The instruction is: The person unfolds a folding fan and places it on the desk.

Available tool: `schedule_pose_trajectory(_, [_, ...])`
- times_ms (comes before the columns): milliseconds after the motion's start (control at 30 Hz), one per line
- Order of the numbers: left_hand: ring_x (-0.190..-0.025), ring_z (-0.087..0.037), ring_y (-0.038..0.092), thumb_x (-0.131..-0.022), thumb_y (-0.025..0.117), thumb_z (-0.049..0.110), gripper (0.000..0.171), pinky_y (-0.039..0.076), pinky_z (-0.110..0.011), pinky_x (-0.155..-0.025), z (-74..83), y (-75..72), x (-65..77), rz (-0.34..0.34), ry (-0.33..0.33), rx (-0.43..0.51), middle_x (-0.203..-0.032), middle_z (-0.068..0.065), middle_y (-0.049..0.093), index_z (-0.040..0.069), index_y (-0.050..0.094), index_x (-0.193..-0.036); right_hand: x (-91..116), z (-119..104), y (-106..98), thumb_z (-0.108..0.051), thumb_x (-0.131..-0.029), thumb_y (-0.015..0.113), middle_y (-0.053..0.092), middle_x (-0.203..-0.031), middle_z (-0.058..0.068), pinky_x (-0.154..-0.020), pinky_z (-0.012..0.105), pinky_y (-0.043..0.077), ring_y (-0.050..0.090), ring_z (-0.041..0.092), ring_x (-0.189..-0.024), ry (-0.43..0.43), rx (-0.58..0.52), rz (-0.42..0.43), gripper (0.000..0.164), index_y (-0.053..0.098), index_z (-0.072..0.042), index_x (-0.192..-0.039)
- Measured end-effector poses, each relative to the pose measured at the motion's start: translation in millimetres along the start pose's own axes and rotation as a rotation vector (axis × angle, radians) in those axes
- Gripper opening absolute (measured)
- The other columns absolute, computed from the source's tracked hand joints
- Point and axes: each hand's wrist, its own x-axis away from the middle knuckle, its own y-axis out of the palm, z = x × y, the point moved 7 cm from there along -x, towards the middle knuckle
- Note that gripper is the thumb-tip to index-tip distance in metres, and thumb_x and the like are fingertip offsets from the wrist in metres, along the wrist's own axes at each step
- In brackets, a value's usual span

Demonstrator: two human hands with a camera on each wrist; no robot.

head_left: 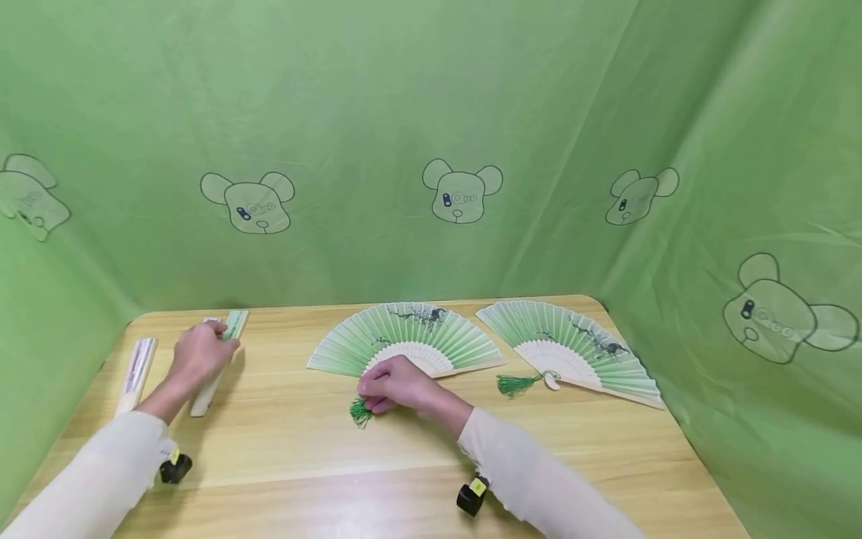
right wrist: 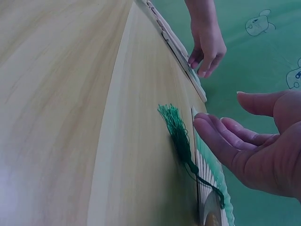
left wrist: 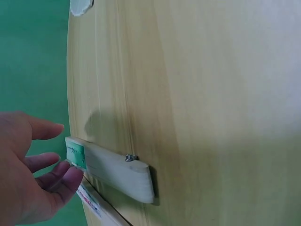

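Observation:
At the back left, my left hand is over a folded fan with a green label, fingertips right at its labelled end. The left wrist view shows the thumb apart from the fingers. Another folded fan with a reddish label lies close beside it. My right hand is at the base of a spread green fan with a dark branch print, partly covering its ribs. The fan's green tassel lies on the table near these fingers. In the right wrist view, thumb and fingers stand apart with nothing between them.
A second spread green fan lies to the right, with its own tassel by the pivot. One more folded fan is at the far left. Green cloth with bear-head outlines encloses the wooden table behind and at both sides.

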Motion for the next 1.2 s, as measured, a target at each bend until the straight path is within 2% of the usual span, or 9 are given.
schedule_pose_trajectory(167, [-0.071,-0.026,0.065,-0.095,0.067,0.017,0.060,0.060,-0.027,-0.052,-4.0,-0.8,-7.3,-0.013,0.010,-0.022,-0.131,-0.047,0.055,-0.021,0.048,-0.138,-4.8,-2.5,7.7,-0.013,-0.096,0.072,0.076,-0.104,0.027,-0.082,0.037,0.071,0.077,0.029,-0.086,-0.012,0.014,-0.003,0.027,0.073,0.007,-0.114])
schedule_pose_trajectory(367, [-0.074,-0.025,0.062,-0.094,0.069,0.023,0.064,0.056,-0.025,-0.053,-10.6,-3.1,-15.1,-0.063,-0.018,-0.045,-0.134,-0.046,0.053,-0.019,0.049,-0.138,-10.8,-7.2,17.4,-0.014,-0.097,0.071,0.076,-0.105,0.027,-0.083,0.037,0.071,0.077,0.038,-0.096,-0.026,0.026,-0.016,0.027,0.074,0.006,-0.115])
schedule_pose_trajectory(467, [-0.065,-0.019,0.053,-0.093,0.071,0.025,0.042,0.049,-0.024,-0.051,-12.6,-4.0,-18.8,-0.065,-0.019,-0.064,-0.094,-0.035,0.066,-0.014,0.064,-0.106,-14.3,-8.8,21.4,-0.013,-0.097,0.072,0.076,-0.105,0.027,-0.083,0.038,0.071,0.076,0.040,-0.098,-0.017,0.021,-0.011,0.025,0.074,0.005,-0.113])
schedule_pose_trajectory(533, [-0.058,-0.014,0.045,-0.092,0.072,0.026,0.035,0.043,-0.023,-0.049,-12.7,-4.0,-21.1,-0.064,-0.012,-0.065,-0.066,-0.014,0.054,-0.002,0.056,-0.078,-17.1,-9.0,23.2,-0.013,-0.096,0.073,0.077,-0.104,0.027,-0.081,0.038,0.071,0.077,0.040,-0.097,-0.009,0.016,-0.002,0.023,0.074,0.005,-0.111])
schedule_pose_trajectory(567, [-0.056,-0.013,0.041,-0.091,0.072,0.026,0.038,0.040,-0.022,-0.048,-12.8,-4.1,-22.2,-0.061,-0.009,-0.070,-0.060,-0.004,0.044,0.006,0.049,-0.070,-18.5,-9.1,23.9,-0.013,-0.096,0.073,0.077,-0.103,0.026,-0.081,0.037,0.072,0.077,0.040,-0.096,-0.006,0.015,0.002,0.023,0.075,0.005,-0.111])
schedule_pose_trajectory(600, [-0.055,-0.011,0.038,-0.091,0.073,0.026,0.042,0.038,-0.021,-0.047,-13.3,-3.8,-23.4,-0.064,-0.016,-0.069,-0.059,0.004,0.036,0.013,0.041,-0.067,-20.2,-8.8,24.7,-0.013,-0.095,0.073,0.077,-0.103,0.026,-0.080,0.037,0.072,0.077,0.039,-0.096,-0.003,0.012,0.006,0.022,0.075,0.004,-0.110])
schedule_pose_trajectory(700, [-0.052,-0.009,0.033,-0.090,0.074,0.026,0.048,0.035,-0.019,-0.045,-15.7,-3.9,-26.9,-0.072,-0.028,-0.056,-0.055,0.008,0.031,0.018,0.035,-0.063,-24.7,-8.8,27.8,-0.013,-0.095,0.074,0.077,-0.102,0.026,-0.081,0.038,0.072,0.077,0.039,-0.095,-0.003,0.006,0.010,0.021,0.075,0.004,-0.108])
schedule_pose_trajectory(900, [-0.049,-0.007,0.032,-0.091,0.073,0.029,0.049,0.034,-0.018,-0.043,-16.4,-4.7,-29.9,-0.106,-0.066,-0.034,-0.052,0.009,0.032,0.018,0.037,-0.059,-31.5,-7.9,30.6,-0.013,-0.095,0.074,0.078,-0.099,0.025,-0.080,0.039,0.072,0.077,0.036,-0.091,0.000,0.003,0.022,0.018,0.077,0.002,-0.104])
schedule_pose_trajectory(1200, [-0.047,-0.009,0.042,-0.087,0.077,0.029,0.048,0.041,-0.020,-0.044,-18.8,-5.4,-39.0,-0.140,-0.111,-0.062,-0.050,0.009,0.037,0.016,0.042,-0.057,-40.6,-8.2,30.3,-0.012,-0.095,0.074,0.078,-0.096,0.021,-0.079,0.038,0.072,0.076,0.030,-0.086,0.019,0.028,0.050,0.015,0.077,0.001,-0.102])
